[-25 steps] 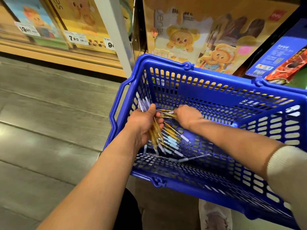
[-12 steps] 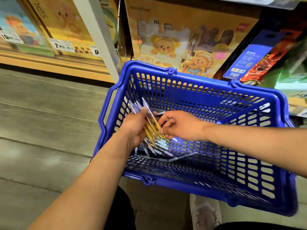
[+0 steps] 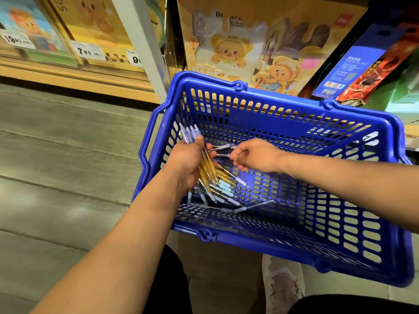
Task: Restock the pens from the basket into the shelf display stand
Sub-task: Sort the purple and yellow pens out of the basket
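Now your left hand (image 3: 188, 164) sits inside the blue basket (image 3: 260, 244) by its left wall, fingers wrapped round a bundle of pens (image 3: 207, 168). Their gold barrels cross your palm and the pale lilac tops stick up past your thumb. Your right hand (image 3: 256, 157) reaches in from the right, fingers curled down over 2 pens (image 3: 223, 150) that lie just beside the bundle; you cannot tell whether it pinches them or only touches them. Below your left hand, more loose pens (image 3: 226, 189) lie fanned on the basket's mesh bottom, with 1 lone pen (image 3: 251, 206) lying apart near the front wall. The basket stands on the grey floor (image 3: 56, 177), close against a low shelf with bear-printed cartons (image 3: 226, 48) behind it. Price tags (image 3: 87, 52) hang on the shelf to the left.
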The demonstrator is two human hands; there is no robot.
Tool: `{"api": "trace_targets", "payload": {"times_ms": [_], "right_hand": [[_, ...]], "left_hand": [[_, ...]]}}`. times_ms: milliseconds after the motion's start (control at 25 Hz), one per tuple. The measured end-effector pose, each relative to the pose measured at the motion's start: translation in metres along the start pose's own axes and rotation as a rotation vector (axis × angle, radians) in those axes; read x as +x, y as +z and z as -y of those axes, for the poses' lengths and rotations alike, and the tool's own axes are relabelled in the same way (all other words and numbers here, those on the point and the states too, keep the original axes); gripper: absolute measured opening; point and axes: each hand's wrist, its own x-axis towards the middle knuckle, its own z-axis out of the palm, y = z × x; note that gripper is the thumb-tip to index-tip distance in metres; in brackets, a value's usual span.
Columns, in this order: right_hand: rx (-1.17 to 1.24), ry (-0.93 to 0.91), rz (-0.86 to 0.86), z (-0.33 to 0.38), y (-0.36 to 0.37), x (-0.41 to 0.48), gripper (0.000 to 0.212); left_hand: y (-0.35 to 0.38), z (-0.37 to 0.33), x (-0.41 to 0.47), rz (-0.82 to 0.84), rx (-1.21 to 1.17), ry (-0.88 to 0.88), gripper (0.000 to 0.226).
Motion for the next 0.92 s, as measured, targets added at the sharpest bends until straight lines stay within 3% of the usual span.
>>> {"api": "trace_targets", "payload": {"times_ms": [80,240,320,440,680,920], "right_hand": [[-0.251,0.069,0.037,-0.014,-0.002,0.015,0.014],[-0.492,0.049,0.15,-0.034,0.029,0.038,0.021],[-0.526,0.014,0.124,-0.038,0.048,0.047,0.03],[-0.569,0.012,0.024,-0.039,0.069,0.061,0.023],[-0.966,-0.078,-0.097,-0.038,0.092,0.063,0.026],[-0.983,-0.001,-0.022,-0.029,0.09,0.068,0.02]], "left_hand": [[-0.003,-0.002,0.0,0.017,0.011,-0.015,0.02],[-0.005,-0.002,-0.003,0.056,0.043,-0.029,0.022],[-0.006,-0.003,-0.004,0.068,0.014,-0.051,0.025],[-0.007,-0.006,-0.007,0.098,-0.036,-0.11,0.026],[-0.005,-0.009,-0.011,0.114,-0.068,-0.158,0.015],[-0.005,-0.01,-0.009,0.109,-0.021,-0.178,0.022]]}}
